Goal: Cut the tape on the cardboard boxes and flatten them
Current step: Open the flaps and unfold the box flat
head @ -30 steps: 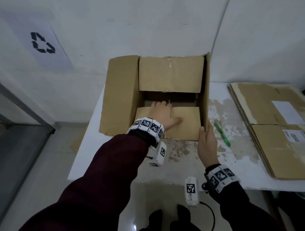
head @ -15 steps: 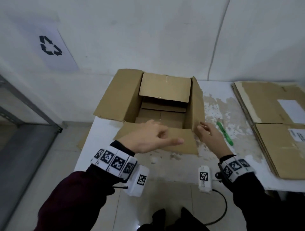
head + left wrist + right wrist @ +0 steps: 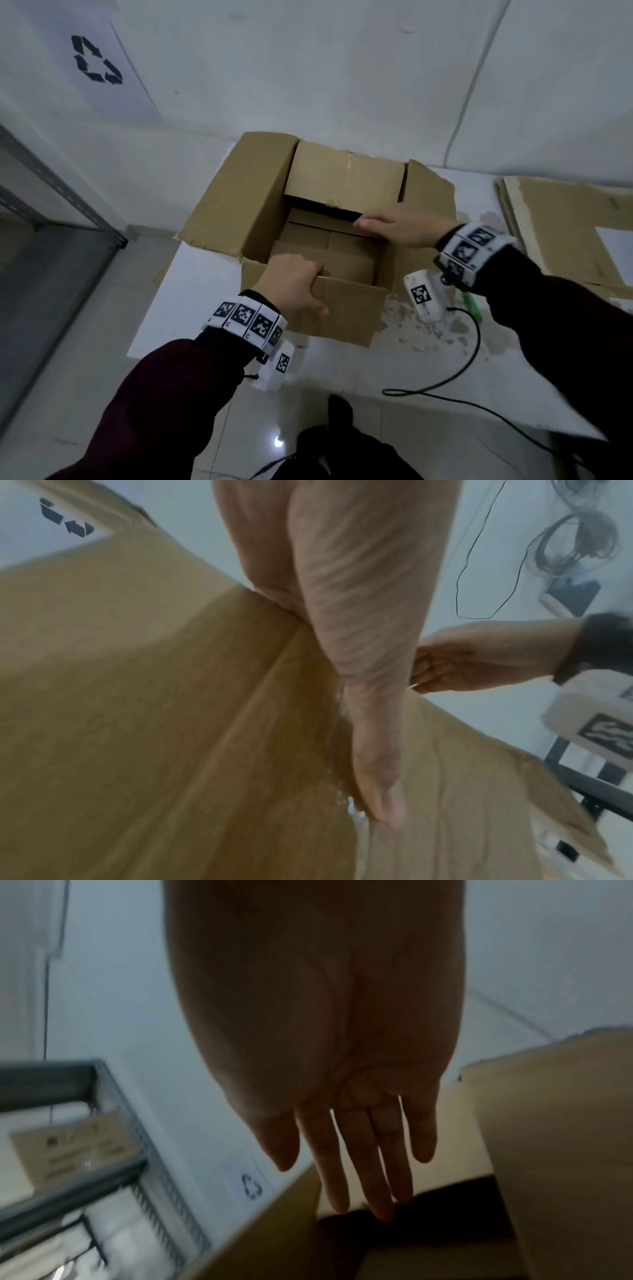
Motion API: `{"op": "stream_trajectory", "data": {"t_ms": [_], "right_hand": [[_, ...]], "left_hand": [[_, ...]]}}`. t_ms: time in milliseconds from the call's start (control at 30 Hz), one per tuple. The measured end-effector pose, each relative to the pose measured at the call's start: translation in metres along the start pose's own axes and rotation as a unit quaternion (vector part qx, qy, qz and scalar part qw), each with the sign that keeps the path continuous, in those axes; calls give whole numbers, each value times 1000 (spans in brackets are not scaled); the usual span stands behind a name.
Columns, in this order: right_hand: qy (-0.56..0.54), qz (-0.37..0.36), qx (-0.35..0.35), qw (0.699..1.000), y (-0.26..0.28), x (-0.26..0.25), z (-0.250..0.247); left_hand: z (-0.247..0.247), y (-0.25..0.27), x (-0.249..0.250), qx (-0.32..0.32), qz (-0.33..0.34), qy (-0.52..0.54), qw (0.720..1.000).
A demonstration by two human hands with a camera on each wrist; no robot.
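Observation:
An open brown cardboard box (image 3: 239, 205) stands on the white table (image 3: 191, 301) with its flaps spread outward. My left hand (image 3: 294, 284) grips the top edge of the near wall, fingers curled inside and thumb outside on the near flap (image 3: 342, 315). In the left wrist view the thumb (image 3: 369, 723) lies along the cardboard (image 3: 137, 696). My right hand (image 3: 397, 228) reaches across the opening from the right with straight fingers (image 3: 342, 1150), holding nothing, its fingertips near the far flap's edge. A green cutter (image 3: 474, 308) lies on the table, partly hidden behind my right wrist.
A stack of flattened cardboard (image 3: 565, 222) lies at the table's right end. A black cable (image 3: 472, 359) trails over the table's front edge. A grey metal shelf (image 3: 68, 205) stands to the left. The white wall behind carries a recycling sign (image 3: 96, 61).
My left hand went from hovering to gripping the box's near edge. My right hand left the right flap's corner and reached over the opening. The right flap now lies folded outward.

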State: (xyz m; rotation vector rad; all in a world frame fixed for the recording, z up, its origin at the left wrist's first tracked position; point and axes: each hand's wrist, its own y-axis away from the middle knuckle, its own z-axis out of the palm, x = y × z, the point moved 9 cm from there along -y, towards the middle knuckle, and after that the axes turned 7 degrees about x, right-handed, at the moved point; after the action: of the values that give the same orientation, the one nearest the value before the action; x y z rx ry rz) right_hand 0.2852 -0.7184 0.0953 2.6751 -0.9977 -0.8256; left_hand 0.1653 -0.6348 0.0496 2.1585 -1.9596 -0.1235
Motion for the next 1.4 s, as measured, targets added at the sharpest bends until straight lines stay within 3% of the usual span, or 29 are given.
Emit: {"op": "stream_trajectory", "data": {"t_ms": [100, 167, 400, 533, 667, 767, 900, 1067, 1267, 1400], "right_hand": [[121, 34, -144, 982, -30, 12, 39], [176, 45, -155, 971, -42, 20, 44], [120, -5, -111, 986, -30, 30, 5], [245, -55, -84, 964, -12, 39, -23], [370, -86, 56, 923, -22, 45, -54], [309, -97, 116, 939, -57, 61, -75], [106, -63, 56, 991, -102, 100, -69], [12, -33, 54, 998, -110, 123, -71], [-19, 28, 35, 999, -117, 130, -72], [-144, 78, 95, 982, -87, 144, -76]], "left_hand": [[4, -10, -2, -33, -2, -1, 999], [7, -13, -2, -64, -7, 26, 998], [15, -14, -8, -73, -15, 17, 997], [17, -15, -10, -59, -11, -1, 998], [17, -17, -11, -45, -7, 7, 999], [17, -18, -12, -40, -4, -1, 999], [15, -18, -12, -24, -3, -4, 1000], [13, -17, -11, -2, 7, -25, 1000], [11, -19, -8, 21, 13, -48, 999], [9, -16, -5, 56, 25, -64, 996]]}}
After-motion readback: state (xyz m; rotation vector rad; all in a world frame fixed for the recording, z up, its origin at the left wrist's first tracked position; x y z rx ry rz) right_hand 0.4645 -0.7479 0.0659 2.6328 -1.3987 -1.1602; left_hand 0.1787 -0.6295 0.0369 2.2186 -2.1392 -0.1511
